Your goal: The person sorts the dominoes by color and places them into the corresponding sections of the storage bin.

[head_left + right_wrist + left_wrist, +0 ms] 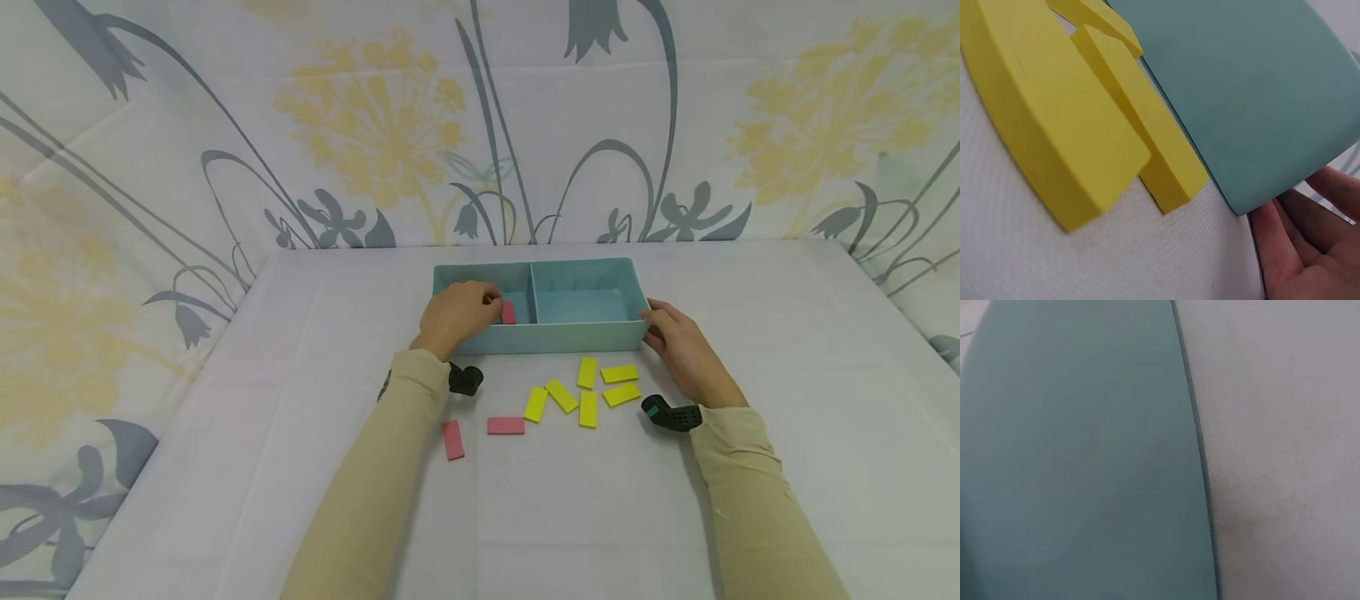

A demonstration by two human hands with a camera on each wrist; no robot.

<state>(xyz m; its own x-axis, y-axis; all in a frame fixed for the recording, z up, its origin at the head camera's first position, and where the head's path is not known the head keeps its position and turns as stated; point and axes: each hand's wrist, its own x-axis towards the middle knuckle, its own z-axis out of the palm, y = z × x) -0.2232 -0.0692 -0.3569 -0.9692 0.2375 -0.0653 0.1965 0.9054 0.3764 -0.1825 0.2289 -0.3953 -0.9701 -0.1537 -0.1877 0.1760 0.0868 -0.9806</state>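
A red block shows inside the left compartment of the teal box, towards nine o'clock from its middle. Your left hand reaches over the front wall, fingers bent just beside that block; I cannot tell if they pinch it. Your right hand touches the box near four o'clock, fingers relaxed, probably to steady it. Six yellow blocks lie between half past four and six, two loose red blocks near seven, likely for easy reach.

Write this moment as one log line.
left hand: over teal rectangular box; right hand: touching box end; one pink rectangular block: inside; yellow rectangular blocks: outside
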